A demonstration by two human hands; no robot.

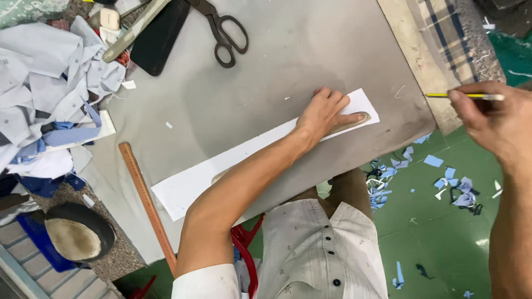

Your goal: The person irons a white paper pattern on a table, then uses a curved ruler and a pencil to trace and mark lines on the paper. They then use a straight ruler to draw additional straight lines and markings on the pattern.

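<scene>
1. Head view: the left hand (324,113) lies flat, fingers spread, on a long white strip of fabric (183,188) that runs slantwise across the grey surface (288,50). Its grip is spread and pressing, not pinching anything.
2. Under that palm sits a narrow curved template (354,123), its rounded tip showing past the fingertips near the strip's far end. The flat pressure looks meant to keep template and strip from sliding.
3. The right hand (490,119) is raised off to the side, past the surface's edge and well apart from the strip. Its grip is pressed together on a thin yellow pencil (463,96), tip pointing back toward the strip.
4. A wooden ruler (147,205) lies near the strip's near end, along the surface's edge. Dark scissors (221,33) and a black phone-like slab (158,39) lie at the far side, within reach but apart from the work.
5. A heap of white and blue cut fabric pieces (50,94) is piled at the left.
6. Below, the green floor (438,243) is strewn with blue and white scraps (454,185). A red chair (246,249) shows beneath the person's pale buttoned shirt (316,249).
</scene>
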